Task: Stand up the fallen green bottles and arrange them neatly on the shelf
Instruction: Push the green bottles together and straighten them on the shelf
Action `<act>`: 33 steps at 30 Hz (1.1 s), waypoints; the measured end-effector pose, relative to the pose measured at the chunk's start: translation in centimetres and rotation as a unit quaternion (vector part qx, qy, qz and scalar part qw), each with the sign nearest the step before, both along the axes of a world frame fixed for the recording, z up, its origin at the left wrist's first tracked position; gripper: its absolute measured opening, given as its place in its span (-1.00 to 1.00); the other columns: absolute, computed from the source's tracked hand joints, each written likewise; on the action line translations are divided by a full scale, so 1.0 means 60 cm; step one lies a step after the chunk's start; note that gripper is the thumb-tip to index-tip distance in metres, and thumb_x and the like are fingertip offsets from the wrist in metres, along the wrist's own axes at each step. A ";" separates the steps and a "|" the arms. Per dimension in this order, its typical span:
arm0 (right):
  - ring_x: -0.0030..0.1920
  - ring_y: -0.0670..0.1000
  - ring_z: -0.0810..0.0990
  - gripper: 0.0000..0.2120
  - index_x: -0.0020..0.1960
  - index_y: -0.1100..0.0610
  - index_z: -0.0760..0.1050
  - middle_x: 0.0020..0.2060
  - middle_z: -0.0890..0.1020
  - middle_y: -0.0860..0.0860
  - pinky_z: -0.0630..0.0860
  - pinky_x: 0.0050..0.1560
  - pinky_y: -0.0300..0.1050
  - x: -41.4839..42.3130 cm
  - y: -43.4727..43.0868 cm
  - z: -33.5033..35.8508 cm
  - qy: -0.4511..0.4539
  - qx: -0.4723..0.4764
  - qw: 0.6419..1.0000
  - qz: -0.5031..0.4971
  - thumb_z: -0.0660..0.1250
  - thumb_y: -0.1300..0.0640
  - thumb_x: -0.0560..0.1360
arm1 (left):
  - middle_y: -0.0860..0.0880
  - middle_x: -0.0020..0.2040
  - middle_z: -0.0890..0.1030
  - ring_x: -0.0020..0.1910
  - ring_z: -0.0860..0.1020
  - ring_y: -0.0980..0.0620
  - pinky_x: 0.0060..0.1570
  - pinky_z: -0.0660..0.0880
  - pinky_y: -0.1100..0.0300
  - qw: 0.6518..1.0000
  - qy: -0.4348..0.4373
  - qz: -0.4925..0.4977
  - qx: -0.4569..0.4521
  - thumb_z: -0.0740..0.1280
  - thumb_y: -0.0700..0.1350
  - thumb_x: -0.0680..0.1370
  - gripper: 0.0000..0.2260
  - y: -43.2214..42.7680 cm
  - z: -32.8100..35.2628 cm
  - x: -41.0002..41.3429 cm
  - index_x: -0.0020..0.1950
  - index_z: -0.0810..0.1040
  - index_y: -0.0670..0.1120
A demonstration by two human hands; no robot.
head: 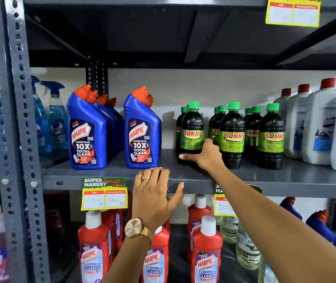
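The right hand (205, 155) is wrapping around the base of the front green bottle (191, 133) in the leftmost of three rows, thumb lying across the bottle's foot at the front and fingers curling behind its right side, so the hand is gripping that bottle. The bottle is standing upright on the grey shelf (285, 178), its green cap up and its "SUNNY" label facing forward. Behind it more green-capped bottles are lining up in a file (only their caps and shoulders are showing). To the right, two further rows of green bottles (232, 135) are standing upright too, each with a front bottle and others tucked behind, the last row ending at (271, 137). None of the green bottles in view is lying down.

The left hand (155, 195) is resting on the front lip of the shelf, fingers hooked loosely over the edge and thumb spread to the right below it, holding nothing; a ring and a rose-gold watch (135, 228) are showing on it.

Left of the green bottles, blue Harpic bottles (142, 131) are standing in two rows, and white jugs (318, 123) are sitting to the right. A yellow price tag (104, 195) is hanging under the shelf edge, and red Harpic bottles (206, 254) are filling the shelf below.
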State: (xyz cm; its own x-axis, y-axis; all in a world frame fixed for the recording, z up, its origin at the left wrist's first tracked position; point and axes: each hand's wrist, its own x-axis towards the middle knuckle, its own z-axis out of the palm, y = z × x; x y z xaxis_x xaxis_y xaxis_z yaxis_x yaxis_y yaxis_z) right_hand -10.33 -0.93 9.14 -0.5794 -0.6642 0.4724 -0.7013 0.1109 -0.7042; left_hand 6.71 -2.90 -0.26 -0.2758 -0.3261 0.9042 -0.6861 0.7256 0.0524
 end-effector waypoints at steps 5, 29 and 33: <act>0.16 0.17 0.56 -0.17 0.26 0.27 0.34 0.14 0.55 0.12 0.50 0.00 -0.04 0.002 0.004 0.000 -0.021 0.000 0.999 0.024 0.60 -0.14 0.21 | 0.00 -0.08 0.60 -0.06 0.50 -0.02 0.02 0.30 0.10 1.000 0.012 0.000 -0.003 0.12 0.21 0.53 -0.59 0.004 0.003 -0.001 0.02 0.57 -0.07; -0.34 0.02 0.55 -0.58 -0.36 0.20 0.52 -0.44 0.56 0.05 0.45 -0.26 -0.06 -0.080 0.192 0.006 0.069 -0.039 0.996 -0.050 0.56 -0.13 0.27 | -0.17 0.32 0.40 0.36 0.36 -0.13 0.24 0.35 0.11 0.862 -0.027 -0.181 0.473 0.54 0.05 0.37 -0.07 -0.024 0.169 -0.093 0.49 0.01 -0.21; 0.19 0.17 0.56 -0.02 0.30 0.27 0.42 0.16 0.60 0.18 0.51 0.12 0.01 -0.125 0.170 0.008 -0.091 0.073 0.993 0.012 0.64 -0.23 0.07 | -0.16 0.41 0.35 0.40 0.33 -0.14 0.35 0.31 0.07 0.847 0.018 -0.160 0.507 0.62 0.00 0.25 0.00 -0.067 0.169 -0.128 0.48 0.08 -0.20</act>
